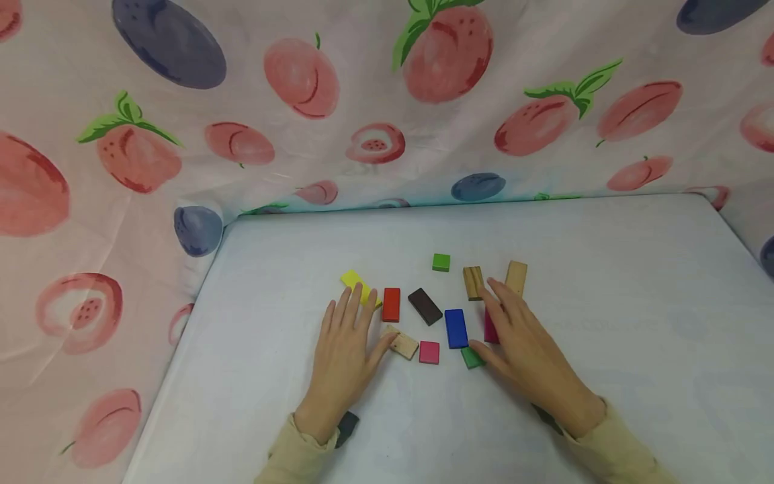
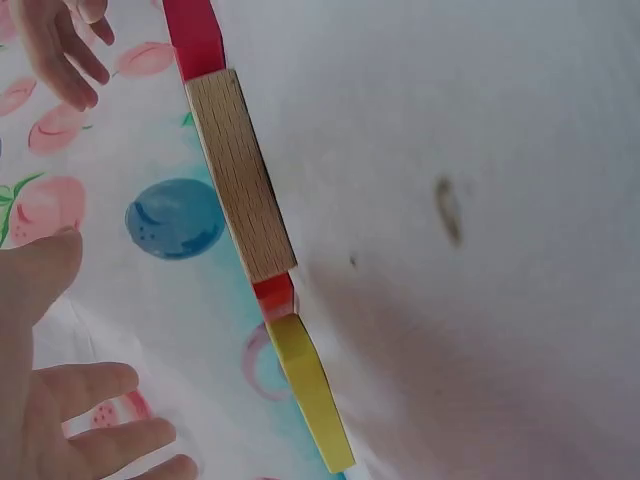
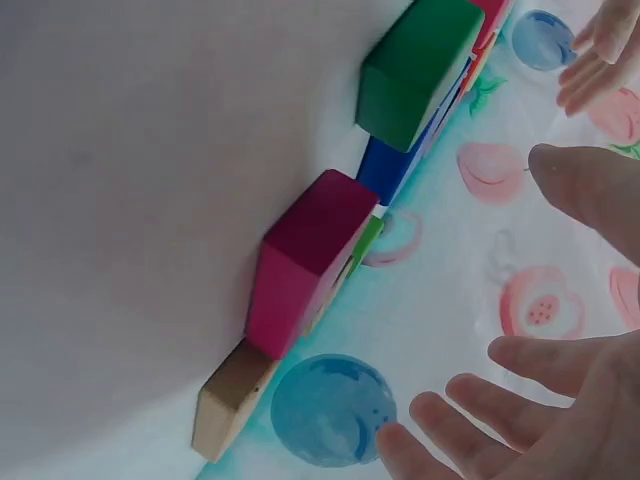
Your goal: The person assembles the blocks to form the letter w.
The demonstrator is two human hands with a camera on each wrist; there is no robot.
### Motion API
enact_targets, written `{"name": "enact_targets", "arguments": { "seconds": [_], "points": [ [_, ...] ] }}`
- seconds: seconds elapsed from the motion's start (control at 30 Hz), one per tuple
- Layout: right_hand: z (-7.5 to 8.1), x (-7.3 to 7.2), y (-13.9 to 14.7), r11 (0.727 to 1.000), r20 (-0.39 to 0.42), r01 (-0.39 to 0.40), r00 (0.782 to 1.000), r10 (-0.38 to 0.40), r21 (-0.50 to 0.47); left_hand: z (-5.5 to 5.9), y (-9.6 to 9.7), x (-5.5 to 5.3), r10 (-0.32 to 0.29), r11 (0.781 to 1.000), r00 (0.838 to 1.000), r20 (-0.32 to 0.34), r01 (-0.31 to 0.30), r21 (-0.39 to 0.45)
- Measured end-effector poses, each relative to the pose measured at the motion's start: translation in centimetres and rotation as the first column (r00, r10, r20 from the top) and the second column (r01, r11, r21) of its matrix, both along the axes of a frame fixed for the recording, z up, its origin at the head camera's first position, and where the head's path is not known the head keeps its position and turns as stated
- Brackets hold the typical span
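My left hand point(image 1: 346, 349), fingers extended, is beside the yellow block point(image 1: 352, 279), which its fingertips overlap in the head view. Its thumb overlaps the end of a plain wooden block point(image 1: 406, 346); a red block point(image 1: 391, 305) lies just right of the fingers. My right hand point(image 1: 535, 353) has its fingers spread, partly covering a magenta block point(image 1: 490, 329) and a wooden block point(image 1: 517, 274). Near its thumb are a dark green block point(image 1: 471, 358) and a blue block point(image 1: 456, 329). Both wrist views show the palms holding nothing, with the wooden block point(image 2: 240, 175) and magenta block point(image 3: 310, 260) beyond.
Between the hands lie a dark brown block point(image 1: 425, 306) and a pink block point(image 1: 429, 353). Farther back are a light green block point(image 1: 441, 262) and a striped wooden block point(image 1: 473, 283). A fruit-patterned cloth point(image 1: 375, 81) hangs behind the white table point(image 1: 635, 302).
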State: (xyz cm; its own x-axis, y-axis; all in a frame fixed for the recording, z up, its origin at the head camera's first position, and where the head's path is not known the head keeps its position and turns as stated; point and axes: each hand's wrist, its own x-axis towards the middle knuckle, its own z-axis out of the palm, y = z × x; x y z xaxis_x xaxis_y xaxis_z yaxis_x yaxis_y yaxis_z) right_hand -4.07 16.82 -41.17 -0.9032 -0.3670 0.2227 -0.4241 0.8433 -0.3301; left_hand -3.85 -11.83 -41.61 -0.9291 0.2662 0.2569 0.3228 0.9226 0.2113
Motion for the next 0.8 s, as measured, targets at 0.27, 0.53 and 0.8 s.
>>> {"name": "enact_targets", "arguments": {
  "seconds": [0.27, 0.53, 0.8],
  "points": [
    [0.3, -0.6, -0.9, 0.999, -0.011, -0.044, 0.999, 0.044, -0.014, 0.1, -0.3, -0.4, 0.003, 1.000, 0.999, 0.043, -0.004, 0.029],
    [0.3, -1.0, -2.1, 0.997, 0.007, -0.069, 0.998, 0.069, -0.035, 0.1, -0.7, -0.9, 0.007, 0.998, 0.999, 0.053, -0.010, 0.068],
    [0.4, -1.5, -3.5, 0.998, 0.127, -0.043, 0.991, 0.049, -0.055, 0.1, -1.0, -1.5, 0.000, 0.996, 0.999, 0.035, -0.003, 0.092]
  ]
}}
